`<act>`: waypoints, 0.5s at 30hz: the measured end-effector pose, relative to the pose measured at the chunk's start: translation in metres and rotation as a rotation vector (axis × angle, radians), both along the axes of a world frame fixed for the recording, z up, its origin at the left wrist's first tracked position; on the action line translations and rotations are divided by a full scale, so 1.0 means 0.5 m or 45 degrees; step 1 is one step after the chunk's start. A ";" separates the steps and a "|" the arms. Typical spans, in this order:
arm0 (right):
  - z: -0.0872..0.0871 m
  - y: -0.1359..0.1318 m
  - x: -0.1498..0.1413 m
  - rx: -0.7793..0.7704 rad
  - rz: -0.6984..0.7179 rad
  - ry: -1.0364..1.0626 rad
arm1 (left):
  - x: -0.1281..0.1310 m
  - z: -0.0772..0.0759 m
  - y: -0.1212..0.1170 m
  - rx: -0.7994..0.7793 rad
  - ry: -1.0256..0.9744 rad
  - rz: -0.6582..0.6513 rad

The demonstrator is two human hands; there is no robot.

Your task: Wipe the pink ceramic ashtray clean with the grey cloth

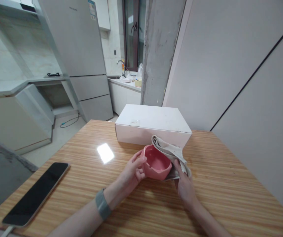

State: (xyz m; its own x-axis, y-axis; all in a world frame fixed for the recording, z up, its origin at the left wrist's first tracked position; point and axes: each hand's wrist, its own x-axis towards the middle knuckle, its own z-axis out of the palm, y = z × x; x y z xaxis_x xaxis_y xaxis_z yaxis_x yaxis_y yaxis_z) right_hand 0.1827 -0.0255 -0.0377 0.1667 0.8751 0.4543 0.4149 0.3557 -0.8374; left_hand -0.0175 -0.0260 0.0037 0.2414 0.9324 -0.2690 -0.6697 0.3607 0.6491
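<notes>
A pink ashtray (157, 161) with notches in its rim is held tilted above the table, its hollow facing me. My left hand (134, 169) grips its left side, the thumb over the rim and the fingers beneath. A folded light grey cloth (172, 152) lies against the ashtray's right and far side. My right hand (184, 184) is closed on that cloth and presses it to the ashtray's outer wall; some of its fingers are hidden behind the cloth.
A white box (153, 120) stands just behind the ashtray on the wooden table (220, 184). A black phone (36, 194) with a cable lies near the table's left edge. A pale wall (230, 65) borders the right side; a fridge (79, 49) stands beyond.
</notes>
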 end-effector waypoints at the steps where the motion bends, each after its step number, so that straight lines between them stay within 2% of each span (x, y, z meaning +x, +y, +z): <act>1: 0.006 -0.001 -0.005 -0.013 -0.013 0.042 | -0.001 0.004 -0.004 0.042 -0.012 -0.066; 4: 0.034 -0.003 -0.021 -0.140 -0.029 0.307 | -0.005 0.014 -0.012 0.129 -0.031 -0.288; 7: 0.063 -0.004 -0.031 -0.250 -0.040 0.483 | -0.006 0.010 -0.012 0.040 -0.041 -0.410; 11: 0.086 -0.009 -0.032 -0.308 -0.076 0.475 | -0.006 0.002 -0.005 -0.093 -0.012 -0.411; 15: 0.092 -0.014 -0.035 -0.377 -0.099 0.490 | -0.005 0.002 -0.003 -0.116 0.022 -0.319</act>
